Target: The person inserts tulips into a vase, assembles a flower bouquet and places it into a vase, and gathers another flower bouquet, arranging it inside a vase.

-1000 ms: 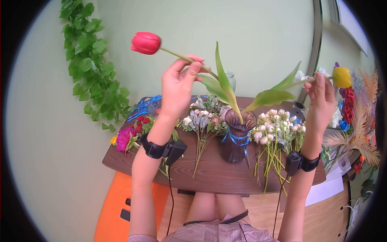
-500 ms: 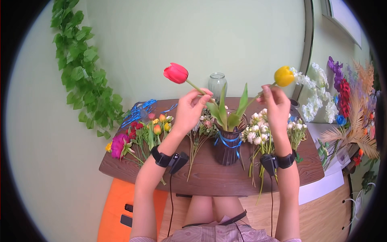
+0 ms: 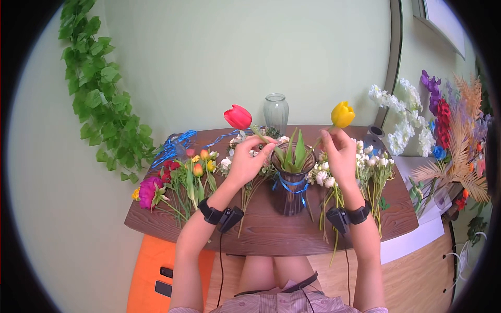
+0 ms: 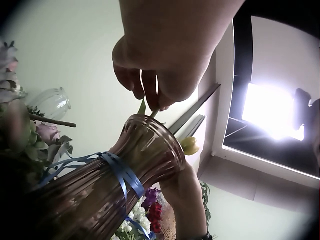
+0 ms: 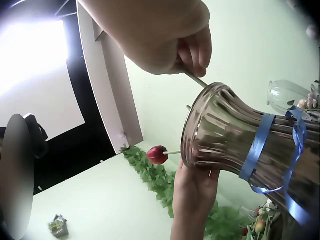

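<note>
My left hand [image 3: 249, 159] pinches the stem of a red tulip [image 3: 238, 117] at the left of a dark ribbed glass vase [image 3: 290, 195]. On the opposite side, my right hand [image 3: 340, 154] pinches the stem of a yellow tulip [image 3: 343, 114]. Both stems lean outward from the vase mouth, and their green leaves [image 3: 295, 156] stand inside its rim. A blue ribbon [image 3: 292, 183] is tied round the vase's neck. In the right wrist view the red tulip [image 5: 157, 155] shows beyond the rim; the left wrist view shows the yellow tulip [image 4: 189, 145] past it.
White flowers [image 3: 326, 175] lie right of the vase on the brown table [image 3: 261, 237]. Mixed tulips [image 3: 198, 169] and a magenta peony [image 3: 150, 192] lie at the left. A clear glass jar [image 3: 275, 112] stands behind, near blue ribbon strands [image 3: 177, 143]. More flowers [image 3: 449, 141] stand far right.
Both hands have come down and inward with the two tulips. The leaves, earlier high above the rim, have sunk into the vase, and the blossoms now stand closer to it.
</note>
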Action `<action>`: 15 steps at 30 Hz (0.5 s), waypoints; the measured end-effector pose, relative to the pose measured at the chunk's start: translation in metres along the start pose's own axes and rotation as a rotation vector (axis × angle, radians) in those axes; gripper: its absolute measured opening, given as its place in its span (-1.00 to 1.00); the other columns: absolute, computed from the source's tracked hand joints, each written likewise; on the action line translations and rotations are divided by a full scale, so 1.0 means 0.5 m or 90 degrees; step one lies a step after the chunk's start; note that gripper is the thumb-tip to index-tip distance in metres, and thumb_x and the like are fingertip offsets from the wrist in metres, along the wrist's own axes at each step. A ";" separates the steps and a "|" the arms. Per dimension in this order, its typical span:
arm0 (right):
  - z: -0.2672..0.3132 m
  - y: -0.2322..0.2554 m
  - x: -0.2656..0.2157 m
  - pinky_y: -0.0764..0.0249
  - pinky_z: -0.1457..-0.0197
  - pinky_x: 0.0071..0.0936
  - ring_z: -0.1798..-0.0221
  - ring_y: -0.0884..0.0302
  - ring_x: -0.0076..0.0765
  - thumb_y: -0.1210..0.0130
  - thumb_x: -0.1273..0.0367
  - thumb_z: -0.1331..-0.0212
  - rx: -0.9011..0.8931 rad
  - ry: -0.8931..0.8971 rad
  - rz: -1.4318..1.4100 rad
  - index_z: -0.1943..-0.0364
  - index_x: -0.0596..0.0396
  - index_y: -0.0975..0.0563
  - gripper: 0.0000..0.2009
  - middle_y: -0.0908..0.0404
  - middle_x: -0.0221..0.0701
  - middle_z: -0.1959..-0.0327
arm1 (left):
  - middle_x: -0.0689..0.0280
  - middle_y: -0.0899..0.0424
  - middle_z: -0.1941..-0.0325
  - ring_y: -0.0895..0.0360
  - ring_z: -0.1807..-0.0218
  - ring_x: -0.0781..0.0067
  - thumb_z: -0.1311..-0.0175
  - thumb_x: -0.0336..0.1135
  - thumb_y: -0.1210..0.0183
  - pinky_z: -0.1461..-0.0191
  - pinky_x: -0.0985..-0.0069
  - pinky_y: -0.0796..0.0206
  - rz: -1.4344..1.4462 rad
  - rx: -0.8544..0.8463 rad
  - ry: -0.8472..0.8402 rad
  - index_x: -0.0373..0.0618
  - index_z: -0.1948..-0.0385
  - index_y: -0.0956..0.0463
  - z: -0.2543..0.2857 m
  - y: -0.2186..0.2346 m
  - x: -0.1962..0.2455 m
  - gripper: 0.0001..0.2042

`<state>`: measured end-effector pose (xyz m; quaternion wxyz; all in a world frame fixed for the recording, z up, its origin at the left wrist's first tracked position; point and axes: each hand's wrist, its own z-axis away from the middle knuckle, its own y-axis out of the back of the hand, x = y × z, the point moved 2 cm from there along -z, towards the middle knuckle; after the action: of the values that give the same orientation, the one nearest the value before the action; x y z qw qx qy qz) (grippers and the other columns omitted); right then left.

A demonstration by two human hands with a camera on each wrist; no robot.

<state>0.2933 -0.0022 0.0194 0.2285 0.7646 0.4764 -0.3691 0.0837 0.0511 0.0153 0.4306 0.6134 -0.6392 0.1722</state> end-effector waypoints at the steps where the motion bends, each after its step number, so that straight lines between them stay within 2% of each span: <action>1: 0.002 -0.001 0.004 -0.35 0.41 -0.66 0.51 -0.45 -0.63 -0.05 0.40 -0.10 0.006 0.014 0.010 0.39 0.26 -0.47 -0.85 -0.52 -0.43 0.59 | 0.31 -0.55 0.31 -0.45 0.25 0.50 -0.12 -0.35 -0.11 0.15 0.55 -0.29 -0.060 0.015 -0.010 -0.18 0.34 -0.54 0.002 0.002 -0.002 -0.86; 8: 0.014 0.000 0.019 -0.32 0.43 -0.63 0.54 -0.38 -0.64 -0.09 0.39 -0.06 0.022 0.041 0.061 0.43 0.23 -0.49 -0.85 -0.50 -0.44 0.62 | 0.29 -0.58 0.31 -0.44 0.22 0.45 -0.07 -0.37 -0.14 0.13 0.53 -0.25 -0.087 0.020 -0.070 -0.15 0.37 -0.56 0.016 0.002 -0.010 -0.87; 11: 0.022 -0.002 0.022 -0.32 0.44 -0.63 0.55 -0.39 -0.62 -0.10 0.39 -0.04 0.024 0.054 0.107 0.44 0.23 -0.50 -0.85 -0.50 -0.43 0.63 | 0.31 -0.58 0.32 -0.46 0.23 0.51 -0.08 -0.34 -0.14 0.08 0.54 -0.24 -0.108 0.006 -0.091 -0.17 0.37 -0.55 0.021 -0.001 -0.011 -0.86; 15: 0.029 -0.007 0.019 -0.32 0.45 -0.62 0.56 -0.39 -0.60 -0.12 0.39 -0.02 0.003 0.059 0.127 0.46 0.24 -0.50 -0.84 -0.49 -0.40 0.64 | 0.31 -0.58 0.33 -0.43 0.25 0.49 -0.06 -0.38 -0.15 0.21 0.57 -0.25 -0.099 0.004 -0.119 -0.14 0.38 -0.57 0.022 -0.008 -0.009 -0.88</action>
<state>0.2878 -0.0056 0.0032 0.2402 0.8248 0.4073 -0.3099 0.0831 0.0451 0.0046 0.3794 0.6756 -0.6268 0.0824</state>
